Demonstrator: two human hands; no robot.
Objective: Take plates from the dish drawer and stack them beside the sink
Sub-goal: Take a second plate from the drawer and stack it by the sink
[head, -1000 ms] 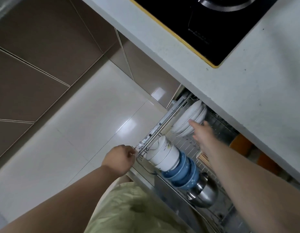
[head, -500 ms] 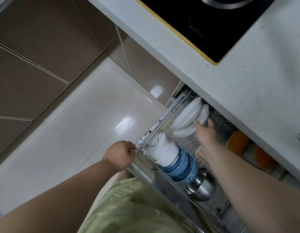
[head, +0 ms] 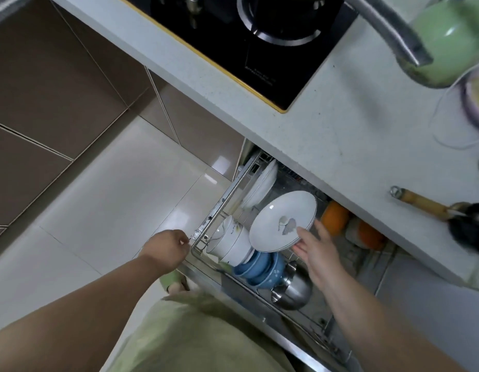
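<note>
The wire dish drawer (head: 219, 202) stands pulled out under the white counter (head: 340, 146). My right hand (head: 317, 247) holds a white plate (head: 282, 221) with a small grey-blue motif, lifted above the drawer with its face tilted toward me; my fingers are on its lower right rim. More white plates (head: 261, 185) stand on edge at the drawer's far end. My left hand (head: 167, 248) is curled and grips the drawer's front corner.
White bowls (head: 230, 242), blue bowls (head: 262, 267) and a steel bowl (head: 293, 289) lie nested in the drawer. Orange items (head: 335, 217) sit deeper inside. On the counter are a black hob (head: 246, 36), a wooden-handled tool (head: 426, 204) and a green kettle (head: 447, 41).
My right hand has pulled one plate out of the upright row and raised it above the drawer. The left hand stays on the drawer corner. The view has tilted up toward the counter.
</note>
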